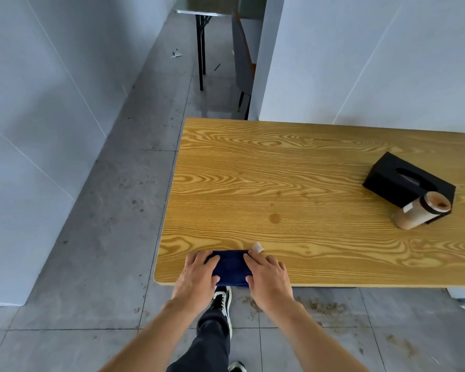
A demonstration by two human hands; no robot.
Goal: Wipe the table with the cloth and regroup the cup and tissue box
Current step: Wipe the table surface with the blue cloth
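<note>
A folded dark blue cloth (pixel 231 267) lies on the wooden table (pixel 293 189) at its near edge, close to the left corner. My left hand (pixel 198 275) rests flat on the cloth's left end and my right hand (pixel 266 276) on its right end, fingers spread over it. A small white tag (pixel 257 247) sticks out at the cloth's far right corner. At the right of the table stands a black tissue box (pixel 406 181). A brown cup (pixel 420 212) with a clear lid stands right against the box's near side.
Faint stains (pixel 275 217) mark the middle of the tabletop. White walls close in behind the table and to the left. A grey tiled floor (pixel 113 216) runs along the left. A black-legged table (pixel 200 47) and a chair stand far back. My leg and shoe (pixel 222 299) are below the table's edge.
</note>
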